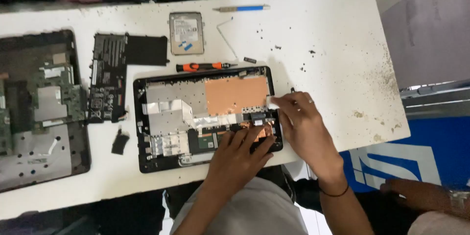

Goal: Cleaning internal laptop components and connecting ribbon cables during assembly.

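An opened black laptop base [142, 117] lies on the white table [333, 34], its inside showing silver foil and a copper-coloured sheet [237, 95]. My left hand [240, 154] rests on the lower right part of the base, fingers spread over a small copper piece and a green board. My right hand [301, 122] sits at the base's right edge, fingertips pinching a small white strip [270, 102] beside the copper sheet.
A second opened laptop chassis [39, 112] lies at the far left, a black battery pack [110, 78] beside it. Behind the base are an orange-handled screwdriver [203, 66], a hard drive [186, 33], a blue-handled tool [242, 8] and loose screws. Another person's hand [416, 193] shows at lower right.
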